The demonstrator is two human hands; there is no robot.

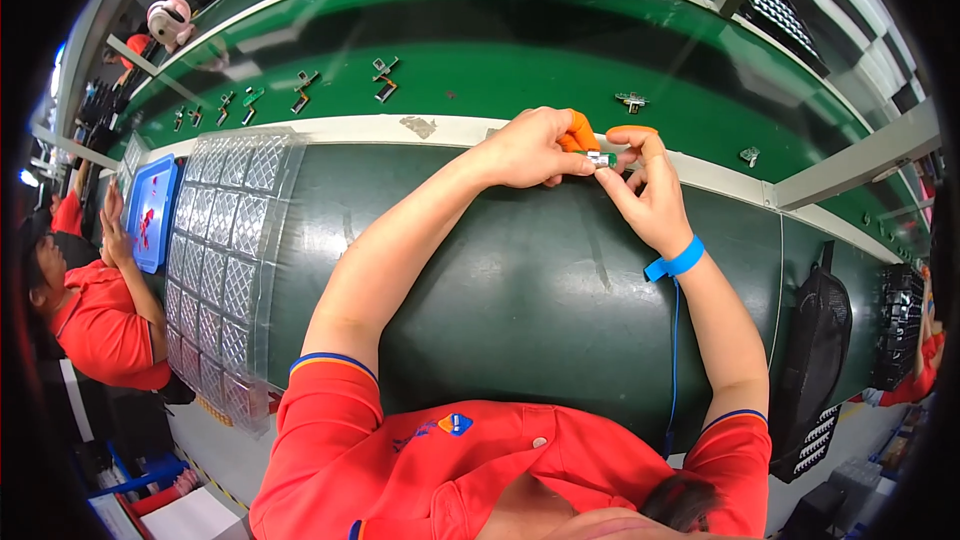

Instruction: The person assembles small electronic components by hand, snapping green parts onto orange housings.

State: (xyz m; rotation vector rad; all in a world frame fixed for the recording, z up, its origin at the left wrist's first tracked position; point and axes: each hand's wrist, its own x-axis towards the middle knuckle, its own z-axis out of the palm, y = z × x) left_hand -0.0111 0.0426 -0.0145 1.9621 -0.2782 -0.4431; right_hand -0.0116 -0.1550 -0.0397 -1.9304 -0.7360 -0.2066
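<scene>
Between my two hands, above the near edge of the green belt, is a small green circuit board (600, 159) with a silvery metal part. My left hand (535, 148) pinches its left end with thumb and fingers. At its right end, my right hand (650, 190) grips it between thumb and fingers, while the index finger arches over it. Orange covers sit on some fingertips of both hands. Around my right wrist is a blue strap (676, 259) with a cord running down. Beyond my hands, a small electronic assembly (631, 101) lies on the belt.
Several similar assemblies (384, 80) lie along the green belt (480, 50). At left are a clear compartmented tray (215, 240), a blue tray (152, 215) and a person in red (105, 325). A black mesh bag (815, 340) lies at right, near a metal post (860, 160).
</scene>
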